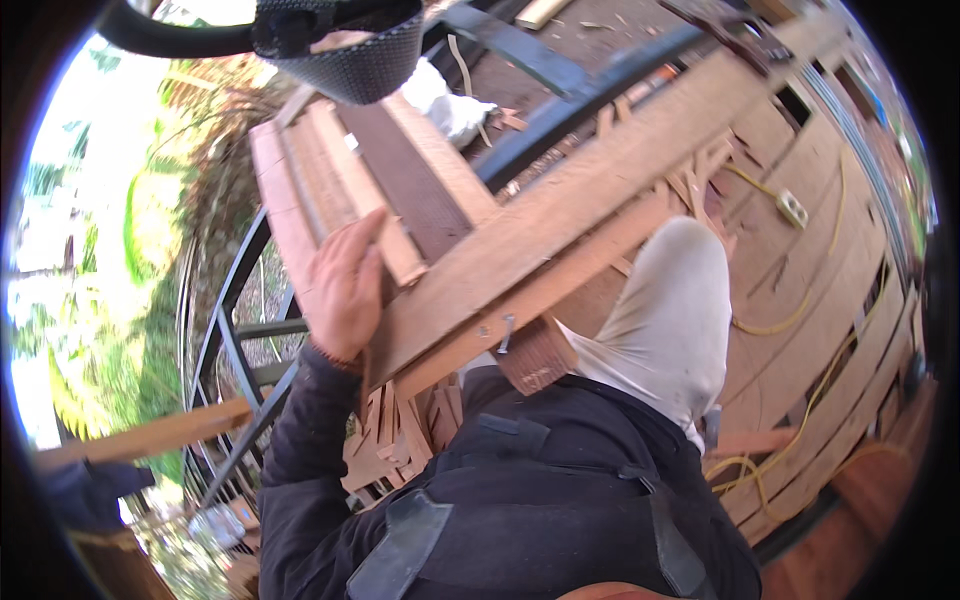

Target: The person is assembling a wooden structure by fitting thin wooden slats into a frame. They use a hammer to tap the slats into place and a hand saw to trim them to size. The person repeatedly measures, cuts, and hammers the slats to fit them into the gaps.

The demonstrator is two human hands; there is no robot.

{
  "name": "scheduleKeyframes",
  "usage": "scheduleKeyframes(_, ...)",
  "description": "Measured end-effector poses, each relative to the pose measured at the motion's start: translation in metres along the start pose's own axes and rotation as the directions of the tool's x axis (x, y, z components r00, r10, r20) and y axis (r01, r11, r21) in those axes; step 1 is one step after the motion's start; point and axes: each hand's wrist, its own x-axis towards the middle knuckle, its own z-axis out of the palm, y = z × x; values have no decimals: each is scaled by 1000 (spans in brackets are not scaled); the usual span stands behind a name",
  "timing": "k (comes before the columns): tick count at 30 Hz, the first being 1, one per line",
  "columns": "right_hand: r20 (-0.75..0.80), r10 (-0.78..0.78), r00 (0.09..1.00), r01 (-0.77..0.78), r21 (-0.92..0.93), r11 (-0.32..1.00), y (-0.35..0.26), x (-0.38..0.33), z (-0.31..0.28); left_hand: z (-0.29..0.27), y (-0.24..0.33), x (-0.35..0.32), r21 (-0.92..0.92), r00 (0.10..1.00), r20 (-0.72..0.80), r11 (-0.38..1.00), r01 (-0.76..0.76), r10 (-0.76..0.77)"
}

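Nearest to me, the left hand (345, 288) sits on the low end of the long plank (590, 200). Its fingers (368, 232) are wrapped over the plank's edge in what appears to be a closed hold, though the palm side is hidden. The right hand is out of view, so I cannot tell its state. The plank runs diagonally up and away from the hand, resting on a wooden block (537, 355) beside the raised knee (670, 310). A bent nail (507, 331) sticks out of its lower face. I judge the step in hand to be steadying the plank on this support. Any next move calls for a firm hold at the low end and care near that nail. Loose offcuts (395, 430) lie below the hand, touching one another. A stack of boards (340, 170) lies just behind the fingers and crowds the plank's end. The metal railing (245, 335) stands to the left. Farther off, a yellow cord (800, 300) trails over the deck boards (830, 250) and could snag a foot. A white bag (450, 105) lies well beyond.
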Motion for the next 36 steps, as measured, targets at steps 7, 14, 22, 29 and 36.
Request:
scheduleKeyframes(7,-34,140,990,-100,544,833,-19,27,-61,-9,23,-5,20,997,-3,997,80,-80)
scheduleKeyframes(14,-317,-872,373,902,343,261,-236,-81,-240,0,-7,19,257,961,-104,941,-221,255)
scheduleKeyframes(22,246,-555,-795,516,-207,-831,-428,-391,-291,16,-27,30,72,951,-31,950,-305,308)
scheduleKeyframes(29,568,-105,-816,95,-47,-994,-453,-498,-229,19,-31,29,-43,962,-44,962,-270,268)
scheduleKeyframes(36,607,-90,-789,20,-122,-992,-465,-519,-203,21,-32,29,-14,963,-38,963,-269,269)
